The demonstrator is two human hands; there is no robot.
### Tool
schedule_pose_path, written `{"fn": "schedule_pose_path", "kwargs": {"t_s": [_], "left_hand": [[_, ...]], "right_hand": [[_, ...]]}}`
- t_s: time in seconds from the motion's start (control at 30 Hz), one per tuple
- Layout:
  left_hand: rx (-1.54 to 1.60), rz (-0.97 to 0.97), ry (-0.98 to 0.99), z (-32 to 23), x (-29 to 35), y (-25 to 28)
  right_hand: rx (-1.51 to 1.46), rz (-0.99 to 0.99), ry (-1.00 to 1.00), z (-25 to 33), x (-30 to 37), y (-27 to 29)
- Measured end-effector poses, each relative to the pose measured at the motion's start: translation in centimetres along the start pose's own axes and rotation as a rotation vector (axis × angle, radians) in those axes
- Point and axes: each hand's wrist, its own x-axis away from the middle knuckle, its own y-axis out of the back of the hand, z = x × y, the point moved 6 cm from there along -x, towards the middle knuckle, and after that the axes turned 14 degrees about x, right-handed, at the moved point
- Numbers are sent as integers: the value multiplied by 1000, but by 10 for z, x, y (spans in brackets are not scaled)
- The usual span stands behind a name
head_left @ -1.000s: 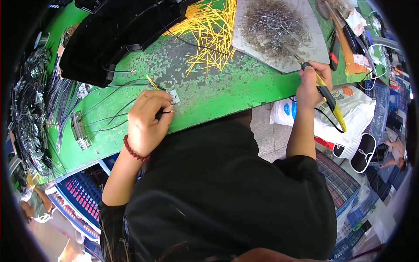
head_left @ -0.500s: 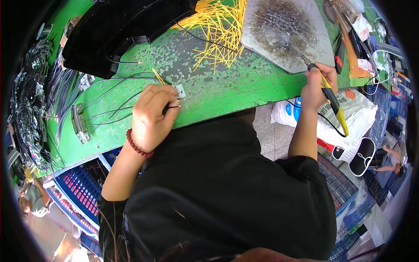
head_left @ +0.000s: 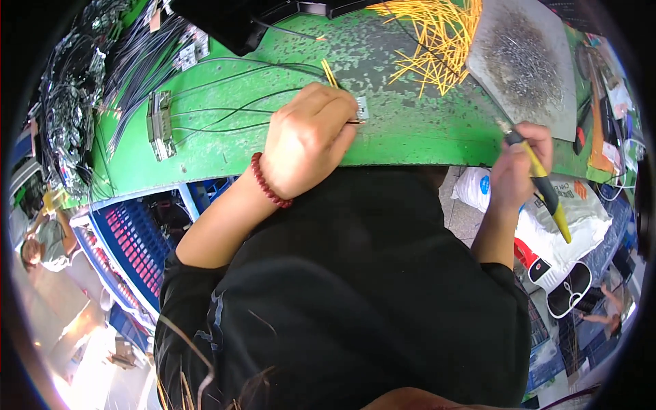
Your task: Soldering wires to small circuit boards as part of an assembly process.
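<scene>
My left hand [head_left: 309, 140], a red bead bracelet at its wrist, is closed on a thin dark wire at the table's near edge. The wire's bare tip pokes out past the fingertips, beside a small whitish metal piece [head_left: 362, 109]. Two yellow sleeves [head_left: 330, 73] stick up behind the knuckles. Dark leads [head_left: 232, 109] run from under this hand to a grey metal connector piece [head_left: 160, 126] on its left. In my right hand [head_left: 523, 164] is a soldering iron [head_left: 543, 181] with a yellow and black handle. Its blurred metal tip points away from me, just off the grey board.
The grey board [head_left: 495, 89] carries dark residue and wire scraps. A pile of yellow sleeves [head_left: 444, 41] lies left of it. Black wire bundles [head_left: 72, 89] fill the far left of the green table [head_left: 410, 130]. Blue baskets [head_left: 133, 236] and a white bag [head_left: 567, 222] sit below.
My view has shifted, so the table's contents sit further right. The soldering iron's tip has come off the residue on the board toward my left hand. My left hand keeps its grip.
</scene>
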Motion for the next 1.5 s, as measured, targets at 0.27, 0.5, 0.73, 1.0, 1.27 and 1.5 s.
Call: {"fn": "schedule_pose_path", "kwargs": {"t_s": [0.27,0.5,0.73,1.0,1.27,1.5], "left_hand": [[57,-17,19,7,1,1],[57,-25,32,10,1,0],[44,-28,42,9,0,0],[45,-28,21,8,0,-1],[43,-29,21,7,-1,-1],[49,-16,30,9,-1,0]], "right_hand": [[-128,280,-98,17,39,-74],[-105,327,29,21,38,-84],[-40,371,69,27,37,-86],[70,420,62,26,38,-88],[-58,321,49,21,38,-85],[-61,311,39,18,37,-83]]}}
